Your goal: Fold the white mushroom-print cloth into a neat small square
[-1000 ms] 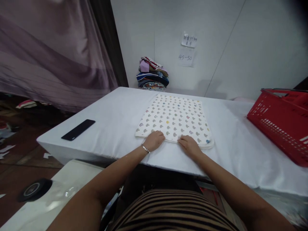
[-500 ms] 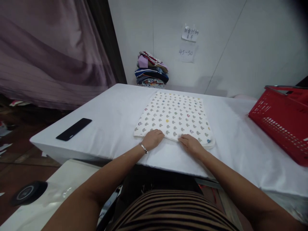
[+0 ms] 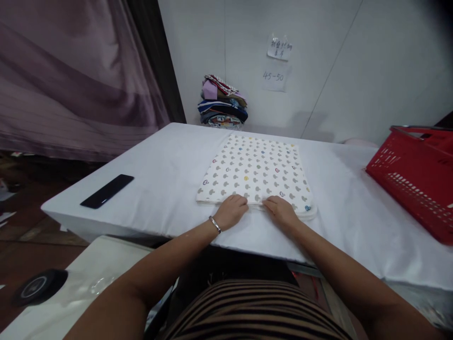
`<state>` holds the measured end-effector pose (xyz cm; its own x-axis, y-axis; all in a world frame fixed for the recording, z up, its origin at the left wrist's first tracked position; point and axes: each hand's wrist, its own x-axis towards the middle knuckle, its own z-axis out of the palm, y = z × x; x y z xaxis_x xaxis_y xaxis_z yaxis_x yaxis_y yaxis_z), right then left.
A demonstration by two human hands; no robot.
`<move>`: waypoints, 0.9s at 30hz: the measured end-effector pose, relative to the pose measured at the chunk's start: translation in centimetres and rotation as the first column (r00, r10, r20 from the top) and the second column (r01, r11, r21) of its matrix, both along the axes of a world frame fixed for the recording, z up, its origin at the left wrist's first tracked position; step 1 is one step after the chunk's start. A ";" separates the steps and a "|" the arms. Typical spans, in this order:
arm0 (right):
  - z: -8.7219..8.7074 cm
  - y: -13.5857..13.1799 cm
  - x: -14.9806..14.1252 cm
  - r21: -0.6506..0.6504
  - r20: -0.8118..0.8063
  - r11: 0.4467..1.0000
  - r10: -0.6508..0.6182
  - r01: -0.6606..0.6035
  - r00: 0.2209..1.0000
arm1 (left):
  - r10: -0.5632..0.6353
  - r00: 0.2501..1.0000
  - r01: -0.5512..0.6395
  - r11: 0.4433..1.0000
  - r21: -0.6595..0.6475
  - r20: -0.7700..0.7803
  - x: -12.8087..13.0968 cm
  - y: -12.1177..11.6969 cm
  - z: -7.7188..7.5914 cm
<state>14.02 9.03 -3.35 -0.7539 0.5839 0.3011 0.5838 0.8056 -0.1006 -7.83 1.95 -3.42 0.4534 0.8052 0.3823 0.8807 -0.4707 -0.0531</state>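
A folded white cloth (image 3: 258,170) printed with small grey mushroom-like shapes, a few of them coloured, lies flat on a table (image 3: 159,174) with a white cover, its near edge facing the person. The left hand (image 3: 231,211) rests at that edge, left of its middle, with fingers curled together on the fabric; the right hand (image 3: 280,211) is at the same edge a little farther right, its thumb and fingers closed on the hem. Whether the left hand really pinches the layers is hard to tell, as its fingertips are partly hidden. A metal bracelet (image 3: 215,225) circles the left wrist. A black phone-like slab (image 3: 107,191) lies near the table's left end, well apart from the cloth. On the right stands a red basket (image 3: 414,184) with slotted sides. Behind the table's far edge, a pile of folded fabrics (image 3: 222,103) sits against the wall, left of two handwritten paper notes (image 3: 275,79).
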 end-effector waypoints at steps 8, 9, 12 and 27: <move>0.0 -0.2 -0.1 -0.001 -0.038 1.000 0.001 -0.001 0.999 | 0.022 0.998 -0.025 0.999 -0.038 -0.067 2.0 1.1 0.3; -0.1 -0.2 -0.1 0.002 -0.039 1.000 0.001 -0.001 0.999 | 0.023 0.997 -0.027 0.999 -0.046 -0.078 2.2 1.2 0.4; -0.3 -0.2 -0.2 0.004 -0.052 1.000 -0.006 0.007 0.999 | 0.012 0.996 -0.018 0.998 -0.067 -0.087 2.6 1.5 0.5; 0.4 -0.5 -0.4 0.022 0.007 1.000 -0.003 0.003 1.000 | -0.007 0.997 0.005 1.000 -0.015 -0.082 3.0 1.9 -0.1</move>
